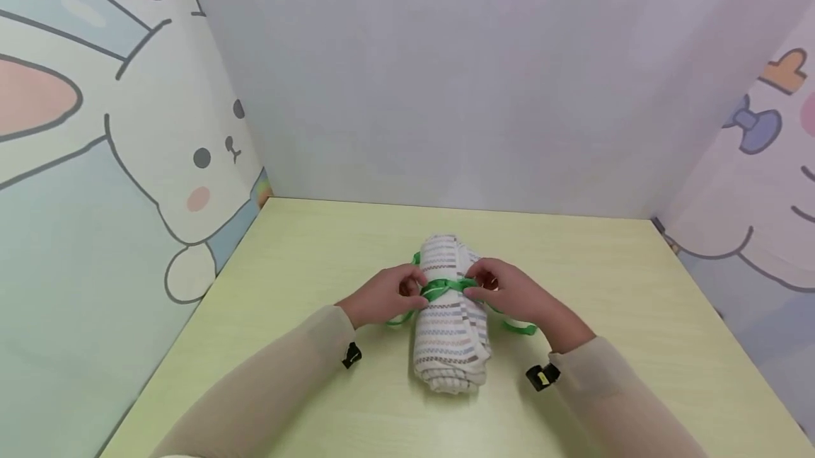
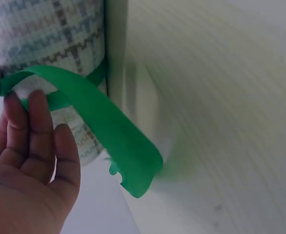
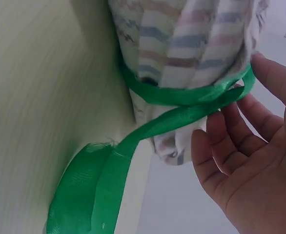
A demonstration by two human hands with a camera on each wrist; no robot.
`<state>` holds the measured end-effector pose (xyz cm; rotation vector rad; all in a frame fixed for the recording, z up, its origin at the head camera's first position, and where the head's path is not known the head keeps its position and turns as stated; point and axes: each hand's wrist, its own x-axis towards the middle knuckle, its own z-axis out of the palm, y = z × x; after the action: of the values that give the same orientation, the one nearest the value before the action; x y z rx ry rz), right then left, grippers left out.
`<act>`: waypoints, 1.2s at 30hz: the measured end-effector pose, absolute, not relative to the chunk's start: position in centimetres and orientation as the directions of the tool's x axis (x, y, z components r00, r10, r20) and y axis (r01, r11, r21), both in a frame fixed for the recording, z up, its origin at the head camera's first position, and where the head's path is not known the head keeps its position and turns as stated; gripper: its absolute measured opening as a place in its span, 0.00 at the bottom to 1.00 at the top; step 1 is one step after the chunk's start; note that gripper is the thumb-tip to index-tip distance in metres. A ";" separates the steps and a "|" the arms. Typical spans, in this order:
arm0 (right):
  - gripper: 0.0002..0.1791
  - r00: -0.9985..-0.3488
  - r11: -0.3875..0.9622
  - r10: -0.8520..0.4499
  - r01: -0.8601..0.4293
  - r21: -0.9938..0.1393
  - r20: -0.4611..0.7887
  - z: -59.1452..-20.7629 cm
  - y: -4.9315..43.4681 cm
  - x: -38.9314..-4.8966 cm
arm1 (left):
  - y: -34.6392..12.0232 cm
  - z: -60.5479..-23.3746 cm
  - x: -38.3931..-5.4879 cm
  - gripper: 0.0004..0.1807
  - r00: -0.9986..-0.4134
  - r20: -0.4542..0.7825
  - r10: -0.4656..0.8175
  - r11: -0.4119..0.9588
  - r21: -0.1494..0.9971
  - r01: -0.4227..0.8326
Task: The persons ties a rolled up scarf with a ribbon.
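A rolled cloth [image 1: 448,345] with striped bands lies lengthwise on the table, and a green ribbon [image 1: 439,289] goes round its middle, crossed on top. My left hand [image 1: 390,294] pinches the ribbon at the roll's left side between thumb and fingers. On the opposite side my right hand [image 1: 509,293] pinches the other part. In the left wrist view the loose ribbon end [image 2: 118,131] arcs down from the left fingers. The right wrist view shows another ribbon tail [image 3: 109,180] hanging from the right fingers to the tabletop, below the band around the striped cloth [image 3: 182,44].
The pale yellow table [image 1: 318,245] reaches back to a plain light wall [image 1: 446,90]. Side panels with cartoon drawings stand at left [image 1: 159,182] and right [image 1: 751,182]. A small black clip [image 1: 543,376] hangs by the right sleeve, another [image 1: 351,355] by the left.
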<state>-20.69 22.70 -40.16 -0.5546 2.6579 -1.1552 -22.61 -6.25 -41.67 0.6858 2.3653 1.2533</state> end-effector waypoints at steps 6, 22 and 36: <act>0.08 -0.904 0.623 -0.426 -0.287 -0.728 -0.008 -40.1 21.7 -21.0 | -6.6 -42.0 -23.3 0.07 -0.795 -0.069 0.603 0.465 0.840 0.280; 0.18 -0.861 0.435 -0.498 -0.149 -0.888 -0.100 -38.3 21.8 -21.4 | -6.9 -40.5 -23.1 0.08 -0.757 -0.153 0.636 0.460 0.862 0.212; 0.22 -0.910 0.628 -0.387 -0.145 -0.764 -0.146 -37.9 22.9 -22.2 | -8.2 -39.3 -23.5 0.22 -0.809 -0.135 0.572 0.529 0.814 0.239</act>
<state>-22.16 22.89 -37.88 -0.4295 2.5565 -1.1614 -23.52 -8.24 -39.25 0.6661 2.3849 1.1835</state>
